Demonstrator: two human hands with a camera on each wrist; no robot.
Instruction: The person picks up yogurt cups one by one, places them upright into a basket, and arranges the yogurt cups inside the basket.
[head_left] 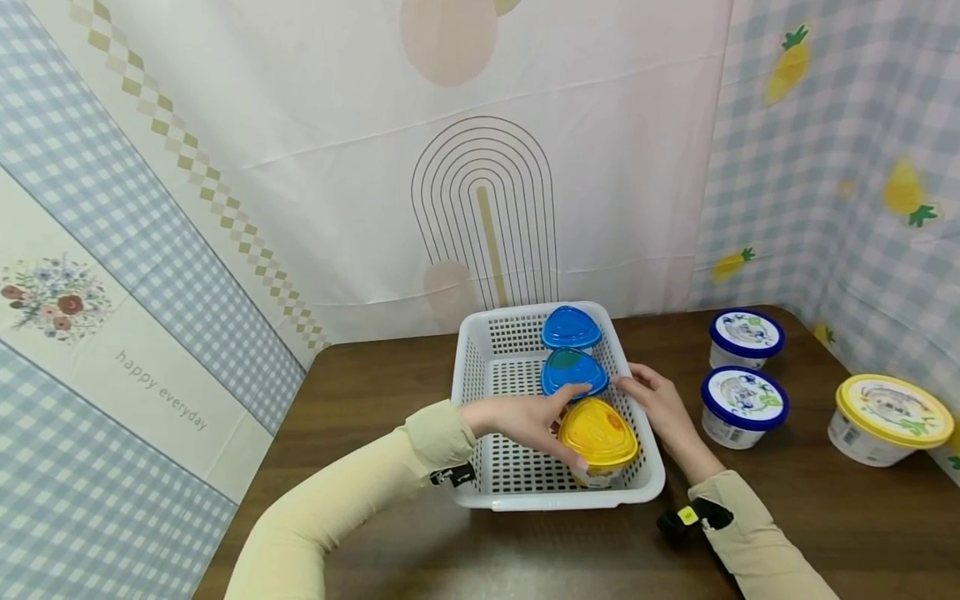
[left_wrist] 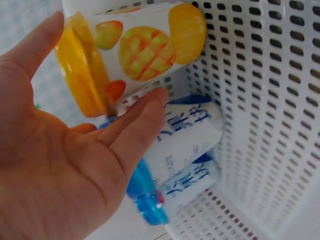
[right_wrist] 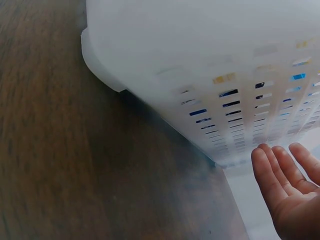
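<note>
Both sleeves (head_left: 360,492) are pale cream with loose gathered cuffs (head_left: 440,433). A black strap (head_left: 711,514) with a small yellow label (head_left: 687,515) circles the right cuff; a black fitting (head_left: 453,475) with white marks sits below the left cuff.

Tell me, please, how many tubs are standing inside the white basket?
3 in the white basket: a yellow-lidded tub at the near end, partly behind the left hand; a blue-lidded tub in the middle; another blue-lidded tub beyond.
</note>
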